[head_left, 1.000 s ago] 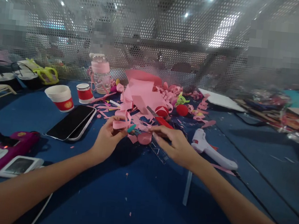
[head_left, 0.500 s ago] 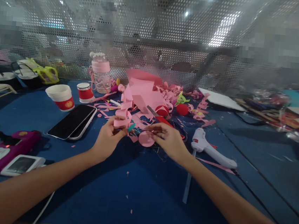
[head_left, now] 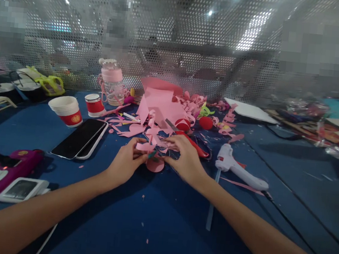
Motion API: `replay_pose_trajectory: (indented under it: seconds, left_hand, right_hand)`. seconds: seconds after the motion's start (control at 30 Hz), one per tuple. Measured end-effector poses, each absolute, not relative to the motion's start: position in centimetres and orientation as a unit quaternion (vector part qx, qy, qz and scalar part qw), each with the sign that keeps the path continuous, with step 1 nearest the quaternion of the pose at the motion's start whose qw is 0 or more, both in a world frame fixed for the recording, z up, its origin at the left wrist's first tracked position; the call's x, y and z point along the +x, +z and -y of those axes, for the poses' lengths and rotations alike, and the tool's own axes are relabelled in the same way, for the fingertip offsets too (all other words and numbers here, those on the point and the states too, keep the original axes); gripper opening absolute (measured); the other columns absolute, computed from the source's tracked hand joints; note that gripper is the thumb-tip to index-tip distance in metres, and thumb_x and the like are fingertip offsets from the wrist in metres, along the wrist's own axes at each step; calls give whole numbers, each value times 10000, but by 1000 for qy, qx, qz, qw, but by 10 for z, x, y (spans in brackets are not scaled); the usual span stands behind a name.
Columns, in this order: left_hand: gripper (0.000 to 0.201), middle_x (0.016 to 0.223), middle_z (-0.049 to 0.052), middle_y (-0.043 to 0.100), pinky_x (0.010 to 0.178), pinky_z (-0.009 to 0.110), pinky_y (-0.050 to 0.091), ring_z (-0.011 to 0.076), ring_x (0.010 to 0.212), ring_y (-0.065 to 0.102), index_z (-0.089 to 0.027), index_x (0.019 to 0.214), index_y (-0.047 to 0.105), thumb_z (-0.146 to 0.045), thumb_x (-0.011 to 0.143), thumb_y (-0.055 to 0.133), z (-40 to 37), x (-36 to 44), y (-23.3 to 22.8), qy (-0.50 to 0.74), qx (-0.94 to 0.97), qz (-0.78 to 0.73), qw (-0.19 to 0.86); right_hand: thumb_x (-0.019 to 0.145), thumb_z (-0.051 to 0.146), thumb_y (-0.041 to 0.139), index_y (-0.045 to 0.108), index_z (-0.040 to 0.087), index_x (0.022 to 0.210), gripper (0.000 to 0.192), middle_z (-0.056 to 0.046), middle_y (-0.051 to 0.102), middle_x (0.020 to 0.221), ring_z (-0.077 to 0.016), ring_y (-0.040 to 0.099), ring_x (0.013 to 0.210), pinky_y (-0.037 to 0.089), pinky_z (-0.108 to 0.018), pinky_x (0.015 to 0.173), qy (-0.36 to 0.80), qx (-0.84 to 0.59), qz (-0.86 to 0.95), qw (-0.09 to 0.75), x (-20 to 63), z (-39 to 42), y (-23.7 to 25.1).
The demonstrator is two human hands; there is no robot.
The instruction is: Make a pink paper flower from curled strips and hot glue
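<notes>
In our left hand [head_left: 127, 157] we pinch a curled pink paper strip [head_left: 145, 146] and a small teal piece [head_left: 152, 154] above the middle of the blue table [head_left: 118, 226]. Our right hand [head_left: 188, 162] is close beside it, thumb and fingers parted; we cannot tell whether it grips anything. A pink disc [head_left: 155, 165] shows just below our fingertips, pink paper scraps [head_left: 159, 106] lie beyond, and a white glue gun [head_left: 239, 168] rests to the right
</notes>
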State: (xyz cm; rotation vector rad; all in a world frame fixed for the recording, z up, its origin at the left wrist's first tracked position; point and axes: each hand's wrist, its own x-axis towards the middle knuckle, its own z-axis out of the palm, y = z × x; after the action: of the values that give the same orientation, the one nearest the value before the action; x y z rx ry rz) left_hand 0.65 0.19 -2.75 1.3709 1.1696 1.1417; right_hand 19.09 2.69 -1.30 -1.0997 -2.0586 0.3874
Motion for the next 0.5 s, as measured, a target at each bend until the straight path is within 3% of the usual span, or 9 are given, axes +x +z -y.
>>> replay_pose_trajectory:
  seconds: [0.1, 0.23, 0.3, 0.37, 0.4, 0.43, 0.5]
  left_hand:
    - [377, 911, 79, 694, 776, 349, 511, 216, 841, 671, -193, 1035, 488, -253, 697, 643, 0, 8, -26, 459, 585, -481, 464]
    - [382, 883, 73, 702, 766, 348, 511, 216, 826, 675, -195, 1052, 480, -266, 709, 633, 0, 7, -25, 470, 583, -491, 445]
    - [373, 832, 59, 704, 722, 332, 515, 211, 787, 679, -198, 1048, 484, -271, 713, 630, -1, 6, -25, 479, 578, -507, 424]
    - [358, 792, 47, 702, 683, 313, 510, 199, 742, 678, -198, 1039, 488, -283, 720, 624, -2, 4, -24, 487, 578, -523, 395]
    - [354, 788, 44, 699, 672, 306, 506, 190, 722, 674, -198, 1036, 488, -295, 722, 621, -2, 4, -24, 493, 577, -525, 385]
    - [357, 793, 42, 696, 668, 300, 503, 180, 707, 668, -198, 1034, 488, -306, 721, 622, -3, 3, -24, 503, 575, -523, 378]
    - [383, 805, 37, 691, 665, 293, 499, 166, 689, 656, -198, 1027, 490, -316, 697, 645, -3, 3, -24, 523, 568, -511, 378]
  right_hand:
    - [744, 303, 595, 555, 186, 1008, 291, -125, 511, 1098, -294, 447, 1099, 351, -510, 939, -31, -452, 822, 346, 207, -29, 8]
    - [713, 229, 543, 534, 72, 1000, 328, -228, 502, 1025, -374, 435, 1072, 398, -521, 832, -181, -610, 750, 183, 245, -24, 40]
    - [640, 241, 598, 558, 33, 941, 368, -290, 504, 983, -450, 445, 1019, 437, -522, 676, -199, -708, 675, 56, 268, -24, 49]
    - [528, 268, 678, 593, 81, 769, 317, -292, 539, 917, -479, 486, 953, 435, -526, 603, -140, -752, 643, -35, 288, -29, 51]
    - [452, 203, 707, 580, 111, 641, 246, -256, 568, 798, -455, 543, 855, 442, -494, 557, -74, -762, 640, -72, 296, -32, 49]
    - [405, 142, 711, 543, 148, 529, 209, -179, 580, 675, -370, 593, 731, 452, -423, 533, -45, -746, 661, -74, 302, -37, 47]
    - [349, 98, 708, 477, 183, 431, 260, -83, 546, 534, -260, 584, 541, 428, -337, 456, -25, -715, 697, -42, 309, -44, 40]
